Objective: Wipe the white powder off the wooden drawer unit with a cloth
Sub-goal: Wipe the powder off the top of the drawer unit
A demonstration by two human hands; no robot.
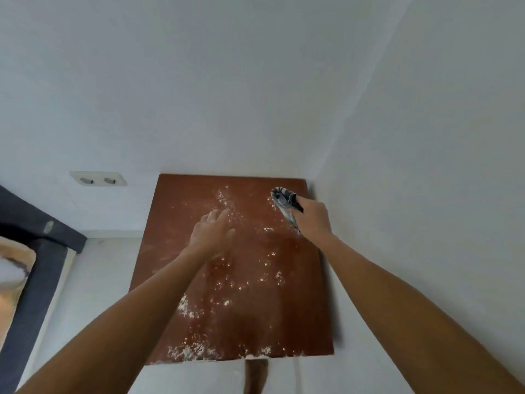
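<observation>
The reddish-brown top of the wooden drawer unit (298, 308) fills the middle of the view, pushed into a wall corner. White powder (187, 351) lies scattered over it, thickest along the near edge and in a streak at the far middle. My right hand (312, 220) grips a bunched grey and white cloth (282, 201) pressed on the far right part of the top. My left hand (211, 231) rests over the far middle, palm down, fingers spread and dusted with powder.
White walls close in behind and to the right of the unit. A double wall socket (98, 179) sits left of it. A dark bed frame (37, 280) with bedding stands at the far left, with pale floor (93, 294) between.
</observation>
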